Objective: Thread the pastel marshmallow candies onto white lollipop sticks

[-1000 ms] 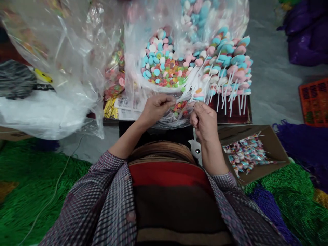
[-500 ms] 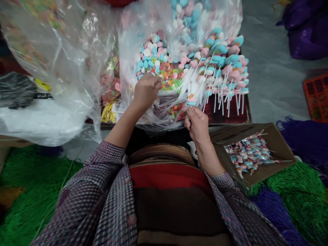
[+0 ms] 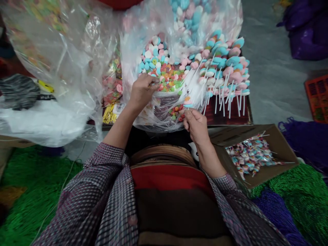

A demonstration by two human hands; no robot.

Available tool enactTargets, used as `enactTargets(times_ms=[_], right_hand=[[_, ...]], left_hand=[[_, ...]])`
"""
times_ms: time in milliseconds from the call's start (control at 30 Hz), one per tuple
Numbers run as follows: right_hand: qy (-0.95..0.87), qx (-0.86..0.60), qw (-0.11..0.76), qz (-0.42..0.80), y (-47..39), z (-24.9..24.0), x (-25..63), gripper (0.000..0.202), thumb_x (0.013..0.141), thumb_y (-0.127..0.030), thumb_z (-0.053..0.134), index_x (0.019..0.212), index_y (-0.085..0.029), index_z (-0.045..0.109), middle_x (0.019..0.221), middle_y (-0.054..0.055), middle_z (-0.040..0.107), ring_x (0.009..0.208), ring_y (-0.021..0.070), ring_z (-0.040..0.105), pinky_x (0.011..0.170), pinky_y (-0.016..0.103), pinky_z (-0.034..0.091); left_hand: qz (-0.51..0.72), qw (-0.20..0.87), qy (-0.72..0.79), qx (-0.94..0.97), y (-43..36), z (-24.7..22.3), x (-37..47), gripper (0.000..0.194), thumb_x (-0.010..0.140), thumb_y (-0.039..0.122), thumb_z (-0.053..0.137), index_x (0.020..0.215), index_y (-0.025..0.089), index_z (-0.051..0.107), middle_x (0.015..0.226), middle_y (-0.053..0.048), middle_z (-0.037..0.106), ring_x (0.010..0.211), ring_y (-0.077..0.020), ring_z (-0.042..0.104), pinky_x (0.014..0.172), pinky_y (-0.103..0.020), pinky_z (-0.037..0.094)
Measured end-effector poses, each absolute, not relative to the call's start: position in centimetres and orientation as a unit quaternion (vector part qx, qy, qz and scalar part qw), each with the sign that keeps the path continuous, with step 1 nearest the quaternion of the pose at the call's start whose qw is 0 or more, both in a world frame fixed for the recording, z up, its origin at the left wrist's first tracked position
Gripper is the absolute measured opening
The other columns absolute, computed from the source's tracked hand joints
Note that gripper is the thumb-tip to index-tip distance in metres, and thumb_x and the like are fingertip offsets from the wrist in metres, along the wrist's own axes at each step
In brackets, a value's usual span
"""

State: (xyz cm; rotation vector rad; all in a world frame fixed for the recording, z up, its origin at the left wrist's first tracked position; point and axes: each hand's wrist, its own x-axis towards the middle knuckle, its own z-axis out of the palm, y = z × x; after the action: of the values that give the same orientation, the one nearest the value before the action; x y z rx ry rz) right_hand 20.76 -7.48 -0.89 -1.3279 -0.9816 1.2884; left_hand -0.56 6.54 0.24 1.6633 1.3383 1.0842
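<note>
My right hand [image 3: 196, 125] is closed in a pinch around the lower end of a candy skewer [image 3: 188, 102], whose blue, pink and orange pieces stand above my fingertips. My left hand [image 3: 144, 88] is over the near left edge of the candy pile, its fingers curled together; what is between them, if anything, is hidden. Beside its fingertips lie small gummy rings [image 3: 170, 76] in orange, green and red. Pink, white and blue marshmallows [image 3: 151, 54] are heaped behind them. White sticks [image 3: 191, 82] lie between the pile and a stack of finished-looking marshmallow skewers [image 3: 225, 65].
Clear plastic bags [image 3: 74, 68] of candy cover the left and back. At the lower right stands a cardboard box [image 3: 284, 155] with wrapped candy skewers. Green stringy material [image 3: 38, 191] and purple bundles [image 3: 304, 140] lie on the floor, with an orange crate [image 3: 317, 97] at the right.
My left hand has shifted slightly left and its fingers have loosened a little from a tighter fist. The skewer in my right hand has moved slightly left.
</note>
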Motion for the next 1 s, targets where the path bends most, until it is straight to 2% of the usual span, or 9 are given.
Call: enactTargets(times_ms=[67, 200, 300, 467, 600, 800, 900, 1000], right_hand=[[-0.426, -0.544, 0.480, 0.540, -7.4, -0.6, 20.5, 0.052, 0.086, -0.072, 0.065, 0.090, -0.021, 0.074, 0.041, -0.010, 0.043, 0.037, 0.0068, 0.028, 0.041, 0.022, 0.022], [-0.480, -0.526, 0.440, 0.547, -7.3, 0.4, 19.9, 0.053, 0.089, -0.072, 0.063, 0.087, -0.020, 0.074, 0.042, -0.009, 0.044, 0.039, 0.0071, 0.033, 0.044, 0.023, 0.024], [-0.510, -0.528, 0.411, 0.540, -7.4, 1.2, 19.6, 0.053, 0.090, -0.071, 0.061, 0.087, -0.019, 0.074, 0.043, -0.009, 0.043, 0.040, 0.0076, 0.036, 0.046, 0.023, 0.027], [-0.545, -0.550, 0.377, 0.509, -7.4, 1.4, 20.0, 0.056, 0.092, -0.071, 0.057, 0.084, -0.018, 0.073, 0.043, -0.008, 0.042, 0.043, 0.0087, 0.039, 0.049, 0.024, 0.029], [-0.544, -0.557, 0.378, 0.501, -7.5, 1.2, 20.3, 0.050, 0.095, -0.064, 0.057, 0.088, -0.017, 0.075, 0.044, -0.008, 0.042, 0.043, 0.0087, 0.038, 0.050, 0.025, 0.029], [-0.567, -0.563, 0.369, 0.475, -7.6, 1.3, 20.3, 0.045, 0.096, -0.055, 0.055, 0.088, -0.017, 0.077, 0.045, -0.007, 0.043, 0.046, 0.0094, 0.041, 0.052, 0.025, 0.031], [-0.555, -0.563, 0.375, 0.484, -7.6, 1.2, 20.3, 0.043, 0.096, -0.053, 0.055, 0.088, -0.017, 0.077, 0.044, -0.008, 0.043, 0.043, 0.0086, 0.039, 0.051, 0.024, 0.030], [-0.525, -0.564, 0.394, 0.500, -7.6, 0.8, 20.3, 0.046, 0.094, -0.058, 0.058, 0.086, -0.017, 0.076, 0.041, -0.009, 0.042, 0.039, 0.0080, 0.036, 0.048, 0.024, 0.027]], left_hand=[[0.450, 0.391, 0.520, 0.611, 5.6, 1.1, -0.2, 0.023, 0.074, 0.007, 0.078, 0.075, 0.029, 0.072, 0.088, -0.001, 0.072, 0.101, -0.0209, 0.065, 0.095, -0.033, 0.054], [0.494, 0.461, 0.503, 0.539, 4.1, 1.7, 0.9, 0.021, 0.079, 0.004, 0.076, 0.085, 0.024, 0.075, 0.084, 0.003, 0.074, 0.083, -0.0124, 0.068, 0.081, -0.026, 0.055], [0.499, 0.480, 0.475, 0.543, 3.3, 1.4, 1.3, 0.021, 0.080, 0.005, 0.078, 0.090, 0.024, 0.078, 0.086, 0.003, 0.076, 0.081, -0.0110, 0.070, 0.079, -0.025, 0.055], [0.489, 0.404, 0.415, 0.652, 3.0, 0.3, 1.0, 0.020, 0.084, 0.011, 0.079, 0.097, 0.026, 0.079, 0.095, 0.002, 0.080, 0.094, -0.0135, 0.074, 0.090, -0.029, 0.058], [0.490, 0.331, 0.402, 0.699, 3.2, -0.7, 0.9, 0.017, 0.088, 0.015, 0.075, 0.100, 0.026, 0.079, 0.097, 0.000, 0.080, 0.096, -0.0143, 0.074, 0.091, -0.030, 0.058], [0.474, 0.345, 0.425, 0.690, 3.2, -2.0, 1.4, 0.030, 0.087, 0.016, 0.074, 0.115, 0.027, 0.073, 0.095, 0.002, 0.077, 0.085, -0.0102, 0.071, 0.078, -0.024, 0.057], [0.482, 0.347, 0.424, 0.684, 3.0, -2.0, 1.6, 0.024, 0.087, 0.019, 0.076, 0.109, 0.026, 0.072, 0.095, 0.002, 0.077, 0.086, -0.0098, 0.071, 0.079, -0.023, 0.057], [0.488, 0.341, 0.417, 0.687, 2.6, -1.6, 1.6, 0.017, 0.088, 0.020, 0.075, 0.104, 0.025, 0.072, 0.098, 0.000, 0.078, 0.090, -0.0117, 0.073, 0.082, -0.025, 0.058]])
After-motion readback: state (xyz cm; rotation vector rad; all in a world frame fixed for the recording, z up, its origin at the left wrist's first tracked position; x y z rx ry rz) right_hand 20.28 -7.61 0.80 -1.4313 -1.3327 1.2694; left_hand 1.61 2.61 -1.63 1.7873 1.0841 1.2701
